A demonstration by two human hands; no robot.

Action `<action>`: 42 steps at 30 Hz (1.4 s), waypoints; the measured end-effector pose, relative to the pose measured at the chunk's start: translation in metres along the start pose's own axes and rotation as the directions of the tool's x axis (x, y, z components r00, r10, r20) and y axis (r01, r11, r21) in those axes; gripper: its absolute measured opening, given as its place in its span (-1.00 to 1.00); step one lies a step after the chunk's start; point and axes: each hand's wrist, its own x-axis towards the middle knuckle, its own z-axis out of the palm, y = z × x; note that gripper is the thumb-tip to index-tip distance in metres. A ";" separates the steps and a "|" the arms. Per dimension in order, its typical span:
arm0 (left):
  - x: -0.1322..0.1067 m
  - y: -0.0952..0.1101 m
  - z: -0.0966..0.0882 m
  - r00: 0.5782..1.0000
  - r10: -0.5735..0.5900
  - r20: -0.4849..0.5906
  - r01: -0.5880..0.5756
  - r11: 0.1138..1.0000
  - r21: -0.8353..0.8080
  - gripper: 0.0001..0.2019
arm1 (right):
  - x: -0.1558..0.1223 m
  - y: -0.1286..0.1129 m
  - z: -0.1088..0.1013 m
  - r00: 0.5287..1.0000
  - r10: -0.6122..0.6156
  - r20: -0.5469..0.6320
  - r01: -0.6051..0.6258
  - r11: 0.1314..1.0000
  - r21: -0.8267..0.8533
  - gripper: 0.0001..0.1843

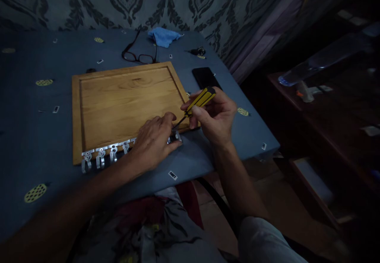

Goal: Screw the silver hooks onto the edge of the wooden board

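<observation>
A wooden board [124, 101] with a raised border lies on a blue cloth-covered table [38, 128]. Along its near edge runs a metal hook rail [102, 155] with several hooks. My left hand [154, 142] rests curled on the right end of the rail, pressing it against the board. My right hand [215, 116] grips a yellow-and-black screwdriver [200, 100]. Its dark shaft slants down-left, and the tip meets the rail just beside my left fingers.
Behind the board lie dark-framed glasses [138, 55], a blue cloth [163, 36], a black phone [205, 78] and a small dark object [199, 51]. A patterned wall stands behind the table. The table's right edge drops off to dark wooden furniture [332, 112].
</observation>
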 end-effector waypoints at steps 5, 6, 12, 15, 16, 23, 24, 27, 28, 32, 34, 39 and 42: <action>0.001 0.001 -0.002 1.000 0.010 0.023 -0.010 1.000 -0.001 -0.58 | 0.000 -0.004 -0.001 0.998 0.057 0.033 -0.055 0.997 -0.060 -0.58; 0.001 0.000 -0.002 1.000 0.009 0.023 -0.008 1.000 -0.001 -0.58 | 0.000 -0.005 0.000 0.998 0.059 0.025 -0.057 0.996 -0.069 -0.59; 0.000 0.000 -0.002 1.000 0.014 0.025 -0.013 1.000 -0.014 -0.53 | -0.001 -0.002 0.003 0.989 -0.033 -0.147 0.021 0.996 -0.084 -0.61; -0.001 -0.001 -0.001 1.000 0.008 0.010 -0.008 1.000 -0.012 -0.52 | 0.000 -0.001 0.002 0.986 -0.051 -0.157 0.039 0.996 -0.081 -0.62; -0.001 -0.001 -0.001 1.000 0.008 0.005 -0.008 1.000 -0.012 -0.52 | 0.000 -0.001 0.002 0.988 -0.049 -0.147 0.038 0.996 -0.076 -0.62; 0.000 -0.001 0.001 1.000 0.016 -0.003 -0.016 1.000 -0.008 -0.55 | 0.001 -0.006 0.006 0.995 0.036 -0.098 -0.042 0.997 -0.064 -0.54; 0.000 -0.001 0.001 1.000 0.017 -0.004 -0.018 1.000 -0.007 -0.55 | 0.000 -0.006 0.006 0.995 0.044 -0.094 -0.051 0.996 -0.067 -0.54; -0.001 -0.001 0.000 1.000 0.020 0.003 -0.020 1.000 -0.008 -0.54 | 0.000 -0.005 0.005 0.996 0.041 -0.083 -0.046 0.997 -0.055 -0.56; -0.001 -0.001 0.000 1.000 0.019 0.008 -0.018 1.000 -0.007 -0.54 | 0.000 -0.005 0.004 0.996 0.035 -0.083 -0.039 0.998 -0.052 -0.57; -0.001 -0.001 0.000 1.000 0.017 0.015 -0.017 1.000 -0.003 -0.54 | -0.001 -0.005 0.003 0.997 0.021 -0.075 -0.027 0.996 -0.080 -0.57; -0.001 -0.001 0.001 1.000 0.021 0.014 -0.021 1.000 -0.002 -0.54 | -0.001 -0.006 0.004 0.997 0.014 -0.078 -0.021 0.996 -0.092 -0.56; -0.001 -0.002 0.001 1.000 0.024 -0.001 -0.024 1.000 -0.008 -0.55 | -0.001 -0.008 0.005 0.997 0.008 -0.079 -0.014 0.997 -0.076 -0.58; -0.001 -0.002 0.001 1.000 0.024 -0.007 -0.024 1.000 -0.004 -0.55 | -0.001 -0.008 0.005 0.998 0.019 -0.062 -0.024 0.996 -0.085 -0.58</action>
